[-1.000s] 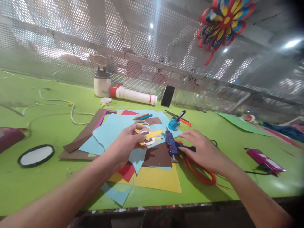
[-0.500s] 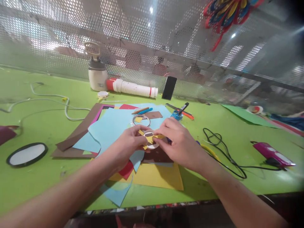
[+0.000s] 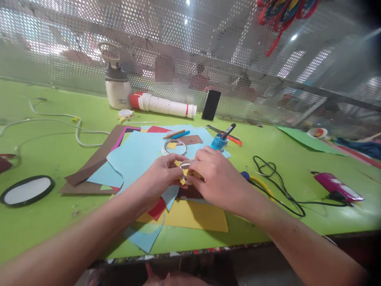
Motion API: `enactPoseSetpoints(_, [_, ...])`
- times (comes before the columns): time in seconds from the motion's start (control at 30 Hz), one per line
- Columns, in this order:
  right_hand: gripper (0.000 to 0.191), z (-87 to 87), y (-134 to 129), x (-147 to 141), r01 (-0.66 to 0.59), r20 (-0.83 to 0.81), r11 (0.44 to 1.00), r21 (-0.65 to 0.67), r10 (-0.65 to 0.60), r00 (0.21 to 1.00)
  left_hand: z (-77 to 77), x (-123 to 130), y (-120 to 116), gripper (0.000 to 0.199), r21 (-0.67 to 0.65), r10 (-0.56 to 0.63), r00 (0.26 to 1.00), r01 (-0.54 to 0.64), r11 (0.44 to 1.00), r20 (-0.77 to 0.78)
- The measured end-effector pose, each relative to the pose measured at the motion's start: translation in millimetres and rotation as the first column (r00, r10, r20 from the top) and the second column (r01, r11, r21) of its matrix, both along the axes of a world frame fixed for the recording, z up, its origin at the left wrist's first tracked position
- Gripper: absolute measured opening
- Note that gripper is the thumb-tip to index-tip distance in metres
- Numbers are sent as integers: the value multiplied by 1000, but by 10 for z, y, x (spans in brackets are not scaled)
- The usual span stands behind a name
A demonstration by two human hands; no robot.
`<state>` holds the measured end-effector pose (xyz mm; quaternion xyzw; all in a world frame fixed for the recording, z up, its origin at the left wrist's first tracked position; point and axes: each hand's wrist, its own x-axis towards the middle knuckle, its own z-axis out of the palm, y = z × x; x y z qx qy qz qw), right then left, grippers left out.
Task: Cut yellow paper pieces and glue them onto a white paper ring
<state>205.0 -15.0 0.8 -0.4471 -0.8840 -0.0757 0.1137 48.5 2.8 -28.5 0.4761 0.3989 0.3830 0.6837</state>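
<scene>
A small white round piece with yellow paper strips (image 3: 185, 171) across it is held over the stack of coloured sheets. The fingers of my left hand (image 3: 166, 171) are closed on its left edge. My right hand (image 3: 212, 169) pinches at its right side, where a yellow strip lies, and covers part of it. Just beyond my fingers, a thin silver ring (image 3: 166, 150) rests on light blue paper (image 3: 133, 149), with a bit of yellow inside it. Dark brown paper (image 3: 190, 194) shows beneath my hands.
Coloured pencils (image 3: 180, 134) lie on the sheets. A blue pot (image 3: 218, 142) with a marker stands to the right. Further right are a black cable (image 3: 285, 190) and a magenta device (image 3: 336, 186). At the back are a spray bottle (image 3: 117, 91), a white tube (image 3: 166, 106) and a phone (image 3: 211, 105).
My right hand has moved left across the white round piece and now covers more of it and its yellow strip. My left hand keeps its grip. The view has shifted slightly.
</scene>
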Motion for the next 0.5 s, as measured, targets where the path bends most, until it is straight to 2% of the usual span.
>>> enactPoseSetpoints(0.13, [16, -13, -8, -70, 16, 103, 999, 44, -21, 994, 8, 8, -19, 33, 4, 17, 1000, -17, 1000, -7])
enactPoseSetpoints(0.33, [16, -35, -36, -119, 29, 129, 993, 113, -43, 991, -30, 6, 5, 36, 1, 24, 1000, -24, 1000, 19])
enactPoseSetpoints(0.5, [19, -51, -12, -92, 65, 102, 994, 92, -74, 992, -60, 2, 41, 30, 9, 24, 999, -24, 1000, 35])
